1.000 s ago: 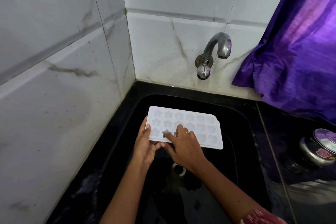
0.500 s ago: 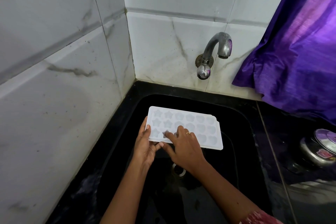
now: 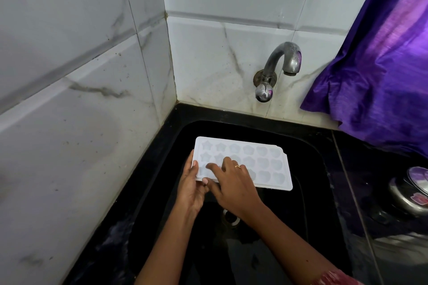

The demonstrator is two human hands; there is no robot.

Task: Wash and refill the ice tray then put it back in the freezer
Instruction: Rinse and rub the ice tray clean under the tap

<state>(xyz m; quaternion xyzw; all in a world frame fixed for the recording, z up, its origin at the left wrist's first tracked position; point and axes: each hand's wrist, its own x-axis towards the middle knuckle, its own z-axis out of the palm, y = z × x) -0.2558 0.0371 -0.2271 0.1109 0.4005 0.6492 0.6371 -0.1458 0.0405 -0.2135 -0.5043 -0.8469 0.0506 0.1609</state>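
Observation:
A white ice tray with star and heart shaped cells is held level over the black sink. My left hand grips the tray's near left corner, thumb on top and fingers underneath. Over the tray's left part lies my right hand, a ring on one finger, its fingertips pressing into cells of the near rows. No water runs from the steel tap on the wall behind the sink.
Tiled walls meet in a corner at the left and back. A purple curtain hangs at the right. A steel pressure cooker stands on the black counter to the right. The sink drain lies below my right wrist.
My right fingers have shifted slightly left across the tray's cells. The tray and my left hand stay where they were.

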